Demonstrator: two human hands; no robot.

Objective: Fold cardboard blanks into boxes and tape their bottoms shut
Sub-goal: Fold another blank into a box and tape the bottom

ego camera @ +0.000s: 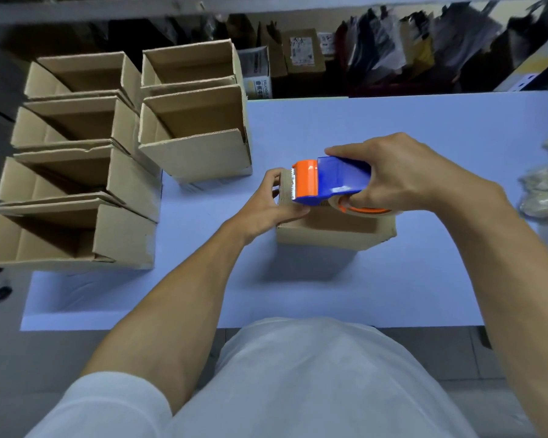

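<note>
My right hand wraps its fingers round the tape gun, held over the box at the middle of the surface. My left hand curls its fingers on the box's left end, at the gun's orange blade end. The gun and my hands hide the box's top, so I cannot make out the tape on it; folded boxes stand open at the left.

Blue table bears 7 boxes.
</note>
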